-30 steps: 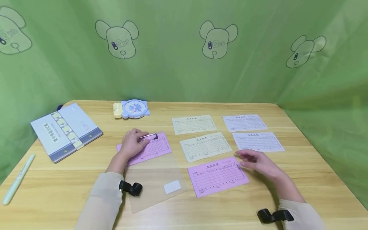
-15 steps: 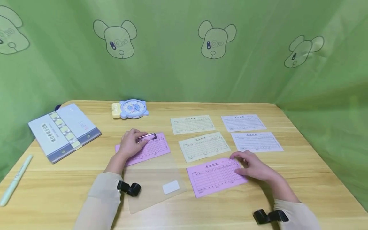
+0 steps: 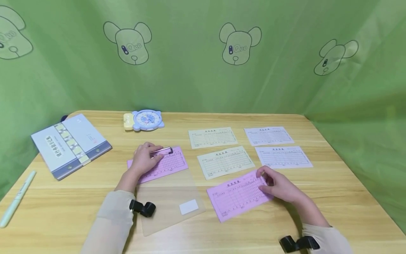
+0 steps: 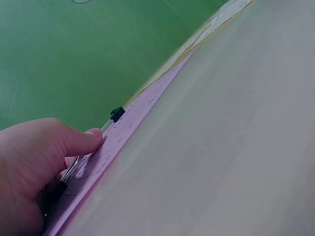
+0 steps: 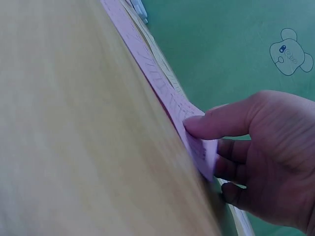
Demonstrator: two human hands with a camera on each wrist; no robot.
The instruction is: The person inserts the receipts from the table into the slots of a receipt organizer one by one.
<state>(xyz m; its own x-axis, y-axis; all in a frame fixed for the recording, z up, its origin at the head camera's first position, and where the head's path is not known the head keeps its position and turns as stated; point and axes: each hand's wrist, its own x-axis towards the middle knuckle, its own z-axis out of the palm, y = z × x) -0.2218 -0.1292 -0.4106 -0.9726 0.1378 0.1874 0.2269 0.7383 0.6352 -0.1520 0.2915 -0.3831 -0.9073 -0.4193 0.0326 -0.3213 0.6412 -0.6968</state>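
Observation:
My left hand [image 3: 145,158] grips the metal clip [image 3: 162,151] of a clear clipboard [image 3: 168,197], thumb over the clip in the left wrist view. A pink printed form [image 3: 172,163] lies at the clip end of the board; the hand covers its left part. With thumb and fingers, my right hand [image 3: 280,185] pinches the right edge of another pink form [image 3: 238,195], right of the clipboard. In the right wrist view the thumb [image 5: 216,123] lies over the pink form's end, which is bent up off the table.
Two pale green forms [image 3: 226,162] and two white forms [image 3: 283,157] lie behind the pink form. A blue-and-yellow toy clock [image 3: 147,120] is at the back. A ring-bound notebook [image 3: 71,146] and a mint pen [image 3: 17,199] lie left. Green curtain [image 3: 187,77] surrounds the table.
My right hand has moved left from beside the loose pink form and taken hold of its right edge. That form has shifted slightly and its right end has risen. The left hand stays on the clip.

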